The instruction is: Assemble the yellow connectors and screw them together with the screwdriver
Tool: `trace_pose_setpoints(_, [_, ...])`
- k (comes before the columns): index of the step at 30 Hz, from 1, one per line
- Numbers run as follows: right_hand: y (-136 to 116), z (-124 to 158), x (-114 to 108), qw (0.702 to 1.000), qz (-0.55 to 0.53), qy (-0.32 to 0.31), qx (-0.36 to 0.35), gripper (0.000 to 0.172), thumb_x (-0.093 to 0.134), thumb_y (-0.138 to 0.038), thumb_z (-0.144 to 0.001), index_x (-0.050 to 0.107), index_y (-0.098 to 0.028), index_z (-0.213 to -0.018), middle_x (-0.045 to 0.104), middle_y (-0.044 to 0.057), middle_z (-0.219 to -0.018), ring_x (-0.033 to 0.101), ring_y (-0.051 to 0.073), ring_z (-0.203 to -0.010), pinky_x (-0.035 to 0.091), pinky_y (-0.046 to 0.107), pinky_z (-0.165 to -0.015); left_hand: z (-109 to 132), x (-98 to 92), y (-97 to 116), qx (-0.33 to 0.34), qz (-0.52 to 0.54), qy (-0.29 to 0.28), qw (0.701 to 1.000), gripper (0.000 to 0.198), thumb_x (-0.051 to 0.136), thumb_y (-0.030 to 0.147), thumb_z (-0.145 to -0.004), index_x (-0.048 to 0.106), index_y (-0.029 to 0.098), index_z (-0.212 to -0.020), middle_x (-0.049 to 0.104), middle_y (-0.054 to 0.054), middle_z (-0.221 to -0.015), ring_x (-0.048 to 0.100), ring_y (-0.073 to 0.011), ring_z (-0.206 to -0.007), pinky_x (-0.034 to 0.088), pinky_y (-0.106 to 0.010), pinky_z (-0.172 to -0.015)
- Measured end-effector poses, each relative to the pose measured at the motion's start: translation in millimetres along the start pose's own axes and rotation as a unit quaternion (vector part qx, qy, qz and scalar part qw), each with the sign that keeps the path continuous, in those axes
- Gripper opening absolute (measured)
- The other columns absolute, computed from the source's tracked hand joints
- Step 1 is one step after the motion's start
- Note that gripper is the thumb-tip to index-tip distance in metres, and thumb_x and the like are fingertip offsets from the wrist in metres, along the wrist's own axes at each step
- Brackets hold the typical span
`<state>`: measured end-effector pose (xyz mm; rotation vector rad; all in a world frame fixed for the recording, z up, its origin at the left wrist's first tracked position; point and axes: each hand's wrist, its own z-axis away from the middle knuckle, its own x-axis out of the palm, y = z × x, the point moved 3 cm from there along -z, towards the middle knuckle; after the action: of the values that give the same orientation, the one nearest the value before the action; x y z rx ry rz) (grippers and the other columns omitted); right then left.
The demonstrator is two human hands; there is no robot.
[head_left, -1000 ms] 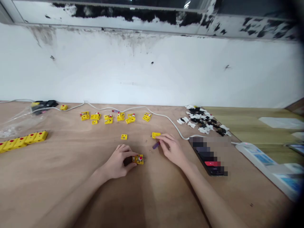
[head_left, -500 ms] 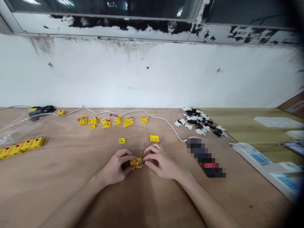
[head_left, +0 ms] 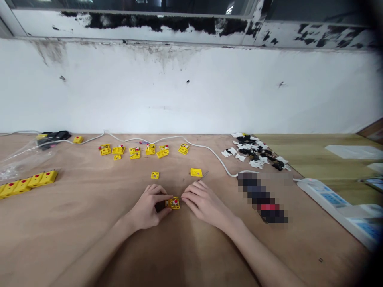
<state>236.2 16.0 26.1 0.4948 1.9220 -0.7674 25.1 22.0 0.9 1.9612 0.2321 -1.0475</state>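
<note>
**Two-handed work on a small square yellow plastic block with a red button (head_left: 174, 203)**

Block held low over the bare plywood table top (head_left: 89, 239), near the front edge of the view and directly between both hands. Left hand (head_left: 145, 207) wrapped around its left side, fingers together and clamped on it, thumb along the near edge. Right hand (head_left: 206, 205) reaching in from the other side, fingers together and extended, tips at or just beside the block's right edge; contact impossible to tell from this view.

Just past those fingers, a thin grey metal shaft (head_left: 204, 176) angling up beside a flat yellow square plate (head_left: 196, 172), its lower end hidden by the hand. Left of that plate, a smaller yellow square piece (head_left: 154, 175). Farther back, a loose row of yellow parts (head_left: 134, 153) beside a white cord (head_left: 197, 146); at far left, a line of red-dotted yellow blocks (head_left: 26, 180); at right, a heap of black and white plastic pieces (head_left: 254, 151).

Step in hand, by judgement: close fitting work on the held block. Next move calling for a steady left-hand grip and careful right fingertips at that edge.
</note>
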Motion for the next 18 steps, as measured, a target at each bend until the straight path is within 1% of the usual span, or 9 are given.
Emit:
trace_pose_setpoints(2, [3.3, 0.9, 0.0, 1.0, -0.024, 0.015, 0.011, 0.016, 0.056, -0.017, -0.097, 0.07, -0.02, -0.092, 0.067, 0.004, -0.089, 0.058, 0.019, -0.088, 0.042, 0.038, -0.09, 0.1, -0.7, -0.1, -0.003, 0.006, -0.005, 1.0, 0.031, 0.072, 0.024, -0.082, 0.072, 0.026, -0.113, 0.065, -0.006, -0.102, 0.057, -0.0236, -0.099, 0.044, -0.041, -0.092])
trace_pose_setpoints(4, [6.8, 1.6, 1.7, 0.998, -0.051, 0.022, 0.025, 0.015, 0.057, -0.016, -0.096, 0.071, -0.02, -0.09, 0.067, 0.002, -0.087, 0.059, 0.018, -0.086, 0.042, 0.037, -0.09, 0.5, -1.0, -0.4, -0.005, 0.015, -0.007, 1.0, 0.034, 0.073, 0.024, -0.082, 0.07, 0.026, -0.116, 0.065, -0.006, -0.107, 0.057, -0.0243, -0.103, 0.044, -0.042, -0.094])
trace_pose_setpoints(6, [9.1, 1.7, 4.2, 0.997, -0.065, 0.016, 0.033, 0.015, 0.059, -0.014, -0.095, 0.071, -0.02, -0.088, 0.068, 0.001, -0.085, 0.06, 0.017, -0.085, 0.042, 0.036, -0.09, 0.7, -0.9, -1.3, -0.009, 0.027, -0.004, 1.0, 0.04, 0.074, 0.027, -0.082, 0.067, 0.026, -0.122, 0.064, -0.007, -0.113, 0.057, -0.0248, -0.106, 0.044, -0.043, -0.096])
trace_pose_setpoints(8, [9.9, 1.4, 6.2, 0.997, -0.068, 0.004, 0.034, 0.015, 0.059, -0.013, -0.094, 0.071, -0.02, -0.088, 0.068, 0.001, -0.084, 0.06, 0.016, -0.083, 0.042, 0.035, -0.088, 0.5, -0.5, -2.9, -0.019, 0.045, 0.014, 0.999, 0.041, 0.072, 0.029, -0.084, 0.065, 0.026, -0.124, 0.064, -0.008, -0.116, 0.058, -0.0243, -0.108, 0.045, -0.043, -0.097])
trace_pose_setpoints(11, [9.8, 0.9, 7.4, 0.997, -0.07, -0.006, 0.03, 0.016, 0.059, -0.014, -0.095, 0.072, -0.021, -0.089, 0.067, 0.001, -0.084, 0.06, 0.016, -0.082, 0.042, 0.035, -0.087, -1.0, 0.9, -5.4, -0.03, 0.064, 0.055, 0.996, 0.024, 0.067, 0.029, -0.09, 0.07, 0.026, -0.113, 0.067, -0.006, -0.11, 0.061, -0.0218, -0.102, 0.047, -0.04, -0.094])
trace_pose_setpoints(13, [9.4, 1.0, 7.5, 0.997, -0.069, -0.008, 0.027, 0.016, 0.059, -0.015, -0.095, 0.072, -0.021, -0.088, 0.067, 0.002, -0.084, 0.059, 0.017, -0.083, 0.042, 0.035, -0.086, -2.4, 2.6, -5.8, -0.026, 0.062, 0.072, 0.995, 0.016, 0.066, 0.027, -0.091, 0.073, 0.025, -0.105, 0.068, -0.006, -0.104, 0.063, -0.0205, -0.098, 0.047, -0.039, -0.091])
trace_pose_setpoints(18, [7.4, 1.0, 7.6, 0.997, -0.067, -0.015, 0.022, 0.017, 0.059, -0.015, -0.095, 0.072, -0.02, -0.088, 0.067, 0.002, -0.085, 0.059, 0.017, -0.085, 0.042, 0.035, -0.085, -4.8, 4.6, -3.2, -0.004, 0.046, 0.086, 0.995, 0.01, 0.066, 0.025, -0.091, 0.075, 0.026, -0.095, 0.071, -0.003, -0.096, 0.065, -0.0183, -0.091, 0.048, -0.036, -0.086])
